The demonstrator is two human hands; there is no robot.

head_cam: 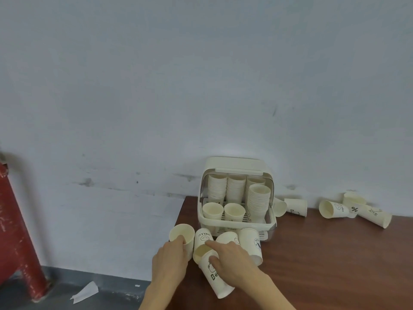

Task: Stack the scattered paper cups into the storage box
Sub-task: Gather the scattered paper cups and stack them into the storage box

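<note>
A dark brown wooden worktop [324, 253] stands against a pale grey-blue wall [178, 74] — the paint is scuffed and smudged low down. At the far left a red post [15, 220] with chipped paint slants to the grey floor [55, 298]. A scrap of white paper [86, 291] lies on the floor — near the post's foot.

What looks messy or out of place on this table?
Several paper cups lie tipped on their sides: a cluster at the far right, two beside the storage box, and more in front of it, where the left hand grips an upright cup and the right hand reaches a fallen one. A paper scrap lies on the floor.
</note>
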